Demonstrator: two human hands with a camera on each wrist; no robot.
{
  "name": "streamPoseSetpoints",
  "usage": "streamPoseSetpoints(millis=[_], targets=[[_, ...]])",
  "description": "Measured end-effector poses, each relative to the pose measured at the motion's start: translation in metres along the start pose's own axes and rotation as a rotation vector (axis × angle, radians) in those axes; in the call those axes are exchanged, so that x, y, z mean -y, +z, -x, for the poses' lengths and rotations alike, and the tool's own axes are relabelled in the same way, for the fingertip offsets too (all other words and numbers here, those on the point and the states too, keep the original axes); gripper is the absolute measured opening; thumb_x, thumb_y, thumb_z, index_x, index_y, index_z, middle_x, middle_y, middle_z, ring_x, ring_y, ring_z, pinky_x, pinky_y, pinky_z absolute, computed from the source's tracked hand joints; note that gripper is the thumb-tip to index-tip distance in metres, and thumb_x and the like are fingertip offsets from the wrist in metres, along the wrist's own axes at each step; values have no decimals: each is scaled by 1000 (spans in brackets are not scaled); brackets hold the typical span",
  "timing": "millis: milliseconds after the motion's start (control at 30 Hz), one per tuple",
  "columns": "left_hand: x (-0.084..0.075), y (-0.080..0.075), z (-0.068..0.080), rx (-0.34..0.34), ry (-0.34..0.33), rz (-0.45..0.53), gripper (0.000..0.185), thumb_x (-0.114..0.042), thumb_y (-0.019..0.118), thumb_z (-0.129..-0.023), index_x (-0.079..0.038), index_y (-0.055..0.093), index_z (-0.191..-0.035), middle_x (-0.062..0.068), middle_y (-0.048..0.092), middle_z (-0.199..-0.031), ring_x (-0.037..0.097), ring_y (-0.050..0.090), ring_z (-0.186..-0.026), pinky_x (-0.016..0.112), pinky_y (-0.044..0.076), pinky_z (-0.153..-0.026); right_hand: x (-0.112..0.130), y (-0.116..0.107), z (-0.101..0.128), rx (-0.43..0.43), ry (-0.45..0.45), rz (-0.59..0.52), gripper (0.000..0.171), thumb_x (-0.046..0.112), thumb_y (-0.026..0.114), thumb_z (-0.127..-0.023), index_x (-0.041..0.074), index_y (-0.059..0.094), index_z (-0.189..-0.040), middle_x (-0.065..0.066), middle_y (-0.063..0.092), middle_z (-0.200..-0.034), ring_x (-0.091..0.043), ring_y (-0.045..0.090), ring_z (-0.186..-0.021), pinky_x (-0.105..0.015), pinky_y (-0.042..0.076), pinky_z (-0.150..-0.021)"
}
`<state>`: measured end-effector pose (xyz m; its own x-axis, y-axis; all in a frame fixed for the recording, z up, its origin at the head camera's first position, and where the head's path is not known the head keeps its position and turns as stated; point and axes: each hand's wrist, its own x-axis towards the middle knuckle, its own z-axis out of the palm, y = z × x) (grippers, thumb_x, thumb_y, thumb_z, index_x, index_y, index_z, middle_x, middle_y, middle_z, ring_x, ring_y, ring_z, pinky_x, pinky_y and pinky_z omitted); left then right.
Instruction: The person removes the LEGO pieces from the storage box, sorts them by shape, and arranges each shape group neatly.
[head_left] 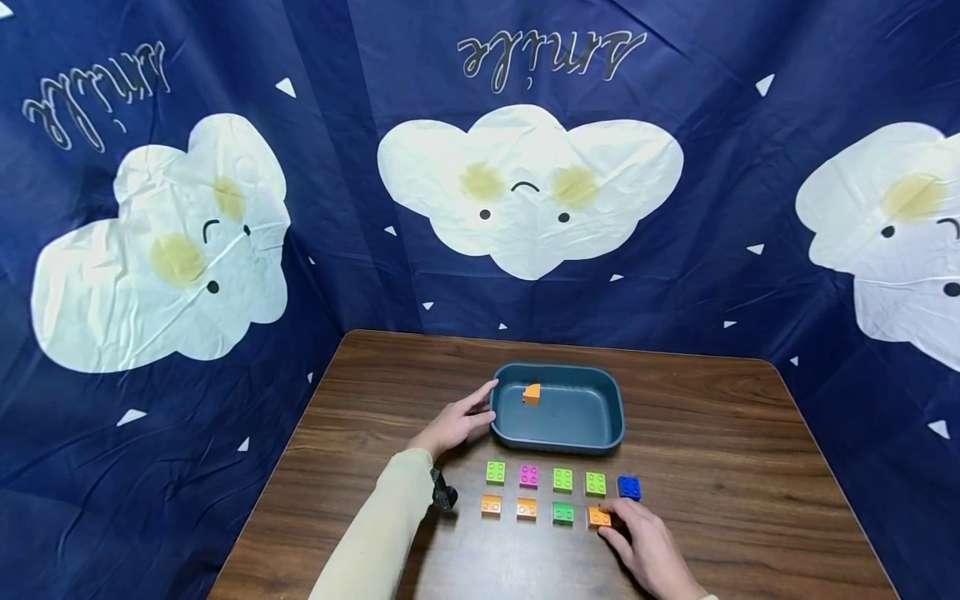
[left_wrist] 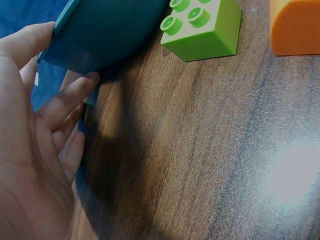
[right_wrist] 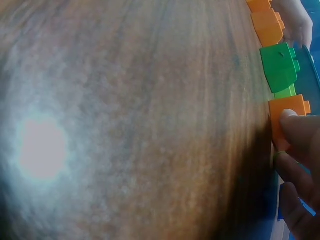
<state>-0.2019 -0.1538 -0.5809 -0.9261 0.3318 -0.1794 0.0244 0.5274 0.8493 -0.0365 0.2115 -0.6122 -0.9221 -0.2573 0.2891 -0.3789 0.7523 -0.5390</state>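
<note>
Right hand [head_left: 648,546] pinches orange brick [head_left: 597,517], studs up; left hand [head_left: 457,421], fingers straight, steadies tray [head_left: 558,442], long axis left-right.

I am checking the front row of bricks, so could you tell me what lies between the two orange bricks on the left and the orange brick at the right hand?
One dark green brick lies there, as the head view shows.
</note>
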Motion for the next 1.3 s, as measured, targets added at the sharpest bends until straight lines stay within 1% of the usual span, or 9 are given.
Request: streamPoseSetpoints(millis=[133, 267, 433, 600, 700, 833, 967, 1133, 1300], targets=[[2, 0, -2, -1, 15, -4, 64, -39, 62, -106, -50, 33, -162, 6, 54, -157, 27, 52, -143, 59, 35, -120, -2, 2, 1, -34, -40, -2, 35, 8, 94, -77, 20, 75, -104, 15, 69, -99, 5, 60, -88, -26, 56, -71], [3, 0, -2, -2, 27, -13, 64, -38, 62, -106, -47, 34, -163, 6, 55, -155, 26, 53, -142, 56, 36, -121, -4, 2, 1, -55, -91, -25, 43, 7, 96, -74, 19, 74, -108, 13, 68, -102, 3, 61, -87, -23, 55, -70], [3, 1, -1, -4, 19, -6, 64, -38, 63, -106, -51, 34, -162, 5, 56, -155, 26, 53, -142, 57, 35, -121, -3, -3, 1, -57, -113, -60, 48, 8, 98, -71, 15, 73, -112, 8, 67, -106, 0, 62, -87, -23, 56, -69], [2, 1, -1, -5, 15, -6, 63, -39, 63, -106, -54, 34, -160, 4, 55, -156, 25, 52, -143, 56, 36, -121, 4, -14, -1, -46, -78, -88, 43, 12, 96, -76, 15, 73, -112, 7, 66, -104, -1, 60, -81, -23, 54, -64], [2, 1, -1, -5, 13, -4, 64, -39, 63, -106, -53, 34, -161, 4, 54, -157, 25, 52, -143, 56, 35, -121, 8, -21, -5, -63, -90, -65, 40, 16, 95, -79, 14, 73, -113, 7, 67, -105, -3, 61, -81, -23, 54, -65], [3, 1, -1, -5, 15, 6, 64, -39, 63, -106, -49, 34, -163, 4, 53, -158, 26, 51, -144, 57, 35, -121, 13, -30, -14, -118, -149, -3, 41, 18, 94, -80, 13, 74, -115, 5, 69, -109, -8, 66, -89, -28, 57, -74], [4, 1, -2, -3, 20, 10, 64, -38, 62, -106, -48, 34, -163, 5, 52, -158, 26, 51, -144, 57, 36, -121, 18, -39, -30, -149, -171, 43, 47, 20, 93, -80, 13, 73, -121, 3, 69, -118, -14, 69, -106, -35, 57, -86], [4, 2, -1, 1, 12, 16, 64, -38, 62, -107, -49, 33, -163, 4, 50, -160, 26, 50, -145, 57, 35, -121, 21, -46, -54, -119, -154, 40, 59, 25, 91, -84, 12, 67, -137, -7, 66, -135, -25, 63, -123, -49, 55, -96], [2, 1, 0, -1, 7, 15, 64, -38, 62, -106, -51, 33, -162, 4, 52, -159, 26, 50, -145, 58, 34, -121, 25, -47, -76, -70, -148, 40, 66, 30, 87, -89, 15, 60, -147, -11, 59, -145, -31, 59, -130, -56, 54, -100]])
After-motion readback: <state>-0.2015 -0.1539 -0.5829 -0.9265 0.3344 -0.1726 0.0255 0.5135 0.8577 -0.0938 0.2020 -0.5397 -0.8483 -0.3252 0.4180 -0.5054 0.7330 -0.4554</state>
